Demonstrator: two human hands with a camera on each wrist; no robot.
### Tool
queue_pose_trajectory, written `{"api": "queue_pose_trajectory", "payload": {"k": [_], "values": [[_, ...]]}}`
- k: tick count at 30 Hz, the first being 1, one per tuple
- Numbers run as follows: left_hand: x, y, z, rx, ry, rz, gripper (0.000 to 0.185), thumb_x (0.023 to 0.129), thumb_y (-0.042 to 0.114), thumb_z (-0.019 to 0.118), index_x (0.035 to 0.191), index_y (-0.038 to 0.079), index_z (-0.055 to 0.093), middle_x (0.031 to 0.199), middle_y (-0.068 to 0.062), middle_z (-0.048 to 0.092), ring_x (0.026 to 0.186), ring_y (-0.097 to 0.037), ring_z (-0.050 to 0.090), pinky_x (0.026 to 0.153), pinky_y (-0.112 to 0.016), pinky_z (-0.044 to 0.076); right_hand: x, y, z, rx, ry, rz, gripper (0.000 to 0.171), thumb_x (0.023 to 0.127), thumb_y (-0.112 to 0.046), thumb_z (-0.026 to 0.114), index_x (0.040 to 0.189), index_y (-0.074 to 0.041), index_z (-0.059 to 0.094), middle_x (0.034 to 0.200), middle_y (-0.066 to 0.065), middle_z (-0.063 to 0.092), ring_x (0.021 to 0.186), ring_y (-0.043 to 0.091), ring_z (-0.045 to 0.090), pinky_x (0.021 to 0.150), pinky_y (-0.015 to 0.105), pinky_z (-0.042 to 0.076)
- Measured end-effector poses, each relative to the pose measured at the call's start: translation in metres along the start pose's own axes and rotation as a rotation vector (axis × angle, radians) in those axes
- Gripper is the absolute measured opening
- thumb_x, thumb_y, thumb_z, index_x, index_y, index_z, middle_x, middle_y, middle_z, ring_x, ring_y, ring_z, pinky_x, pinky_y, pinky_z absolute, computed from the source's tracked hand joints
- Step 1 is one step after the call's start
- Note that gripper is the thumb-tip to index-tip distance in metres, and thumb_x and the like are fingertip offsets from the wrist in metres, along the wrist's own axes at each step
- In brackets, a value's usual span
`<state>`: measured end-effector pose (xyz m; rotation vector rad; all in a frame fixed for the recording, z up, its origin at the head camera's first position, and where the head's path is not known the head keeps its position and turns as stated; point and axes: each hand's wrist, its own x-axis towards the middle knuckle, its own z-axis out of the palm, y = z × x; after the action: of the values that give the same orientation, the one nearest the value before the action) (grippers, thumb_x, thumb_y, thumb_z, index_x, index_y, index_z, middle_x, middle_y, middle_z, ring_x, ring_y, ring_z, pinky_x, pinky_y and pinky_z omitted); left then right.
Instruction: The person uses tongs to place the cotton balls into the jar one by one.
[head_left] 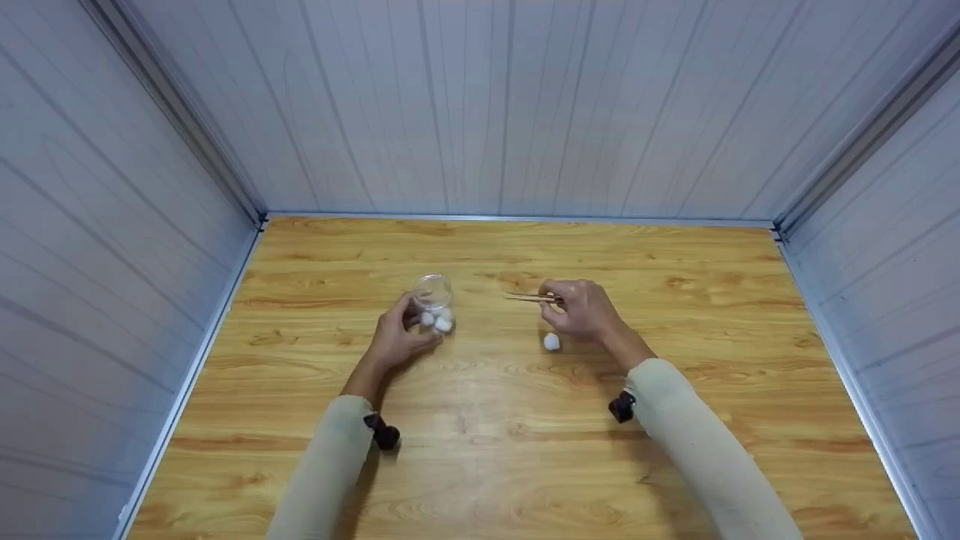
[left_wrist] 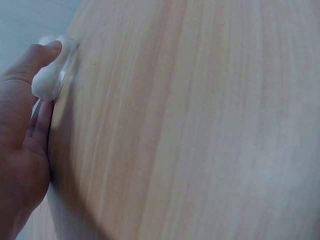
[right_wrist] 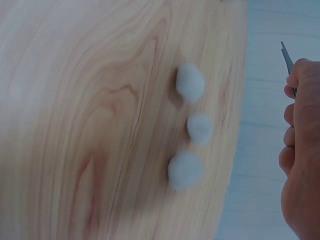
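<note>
My left hand [head_left: 397,336] grips a clear cup [head_left: 433,291] from its left side, thumb near the lower edge. Several white cotton balls [head_left: 442,325] lie at the bottom of the cup. To the right, my right hand [head_left: 591,311] pinches a pair of tweezers [head_left: 523,297] above the table, tips pointing left toward the cup. The tweezer tips stand slightly apart with nothing between them. One cotton ball [head_left: 552,342] rests on the wood just below that hand. In the right wrist view, three loose cotton balls [right_wrist: 200,129] sit in a row on the table.
The wooden table [head_left: 480,450] is enclosed by pale panel walls at the back [head_left: 480,112], left [head_left: 112,225] and right [head_left: 885,247]. A metal strip [head_left: 517,218] runs along its back edge. Small black devices [head_left: 384,433] are worn at both cuffs.
</note>
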<state>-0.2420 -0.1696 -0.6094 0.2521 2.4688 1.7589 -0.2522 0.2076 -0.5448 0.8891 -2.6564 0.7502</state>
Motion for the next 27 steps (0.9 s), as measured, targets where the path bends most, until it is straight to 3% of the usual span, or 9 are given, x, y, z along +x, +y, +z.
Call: {"api": "queue_pose_trajectory", "payload": {"k": [7,14,21,27], "values": [[0.000,0.001,-0.001,-0.011,-0.006,-0.014,0.081,0.088,-0.005,0.091,0.160,0.008,0.056,0.144,-0.020,0.066,0.141,-0.033,0.064,0.131,-0.047,0.053,-0.010,0.015,-0.008,-0.012,-0.039,0.000,0.013,0.100,-0.017,0.073,0.108,-0.008,0.078,0.080,0.010,0.080,0.061,0.015,0.059,0.059,0.036,0.051],[0.000,0.000,-0.001,0.001,-0.015,-0.034,0.082,0.089,-0.003,0.091,0.161,0.009,0.054,0.149,-0.022,0.064,0.145,-0.035,0.062,0.132,-0.049,0.052,-0.019,0.031,-0.016,-0.005,-0.094,0.035,0.015,0.100,-0.018,0.072,0.108,-0.008,0.078,0.082,0.010,0.080,0.063,0.014,0.059,0.061,0.035,0.050],[0.000,-0.001,-0.001,-0.004,-0.008,-0.016,0.082,0.088,-0.004,0.091,0.161,0.006,0.055,0.150,-0.024,0.065,0.146,-0.038,0.063,0.131,-0.047,0.053,-0.028,0.046,-0.022,-0.020,-0.096,0.059,0.013,0.097,-0.019,0.073,0.104,-0.009,0.078,0.078,0.011,0.078,0.062,0.015,0.059,0.060,0.036,0.051],[-0.001,0.000,0.000,-0.006,0.001,-0.013,0.080,0.089,-0.003,0.092,0.160,0.006,0.056,0.147,-0.022,0.066,0.143,-0.037,0.065,0.129,-0.044,0.055,-0.037,0.057,-0.027,-0.024,-0.109,0.109,0.012,0.096,-0.018,0.072,0.101,-0.011,0.079,0.075,0.008,0.076,0.060,0.010,0.049,0.060,0.031,0.042]]}}
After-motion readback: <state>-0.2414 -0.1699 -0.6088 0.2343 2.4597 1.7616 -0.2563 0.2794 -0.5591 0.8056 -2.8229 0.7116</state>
